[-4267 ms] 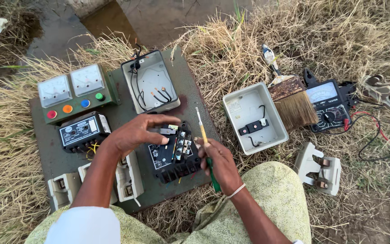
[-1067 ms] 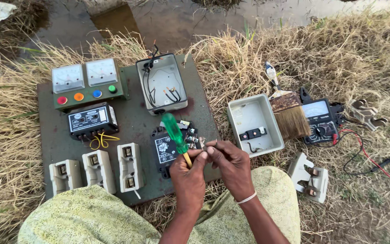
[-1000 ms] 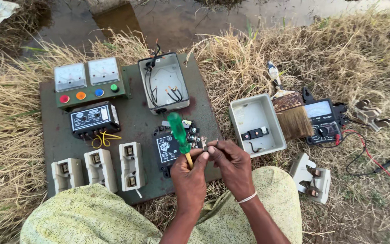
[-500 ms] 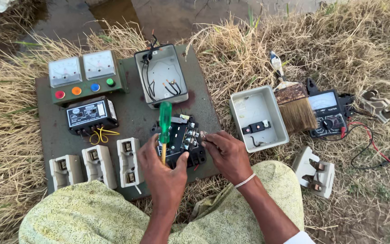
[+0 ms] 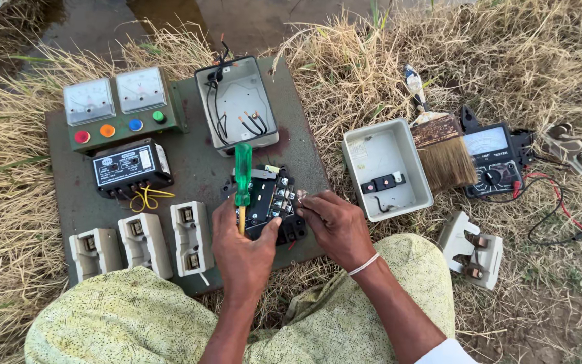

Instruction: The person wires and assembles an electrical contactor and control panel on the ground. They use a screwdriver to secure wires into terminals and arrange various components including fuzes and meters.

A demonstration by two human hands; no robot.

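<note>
Left hand [image 5: 242, 248] clamped on green screwdriver [image 5: 242, 176], long axis running 12–6, handle at 12. Black switch block [image 5: 272, 202] sits at 3 o'clock of it, touching. Right hand [image 5: 335, 226] pinches at the block's right edge, fingers together; what it holds, cannot tell.

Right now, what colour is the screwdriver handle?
Green, the screwdriver in the left hand; head view.

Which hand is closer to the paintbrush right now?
Right. The right hand sits at the black switch block's right edge, toward the paintbrush. The left hand, holding the green screwdriver, is farther off.
</note>
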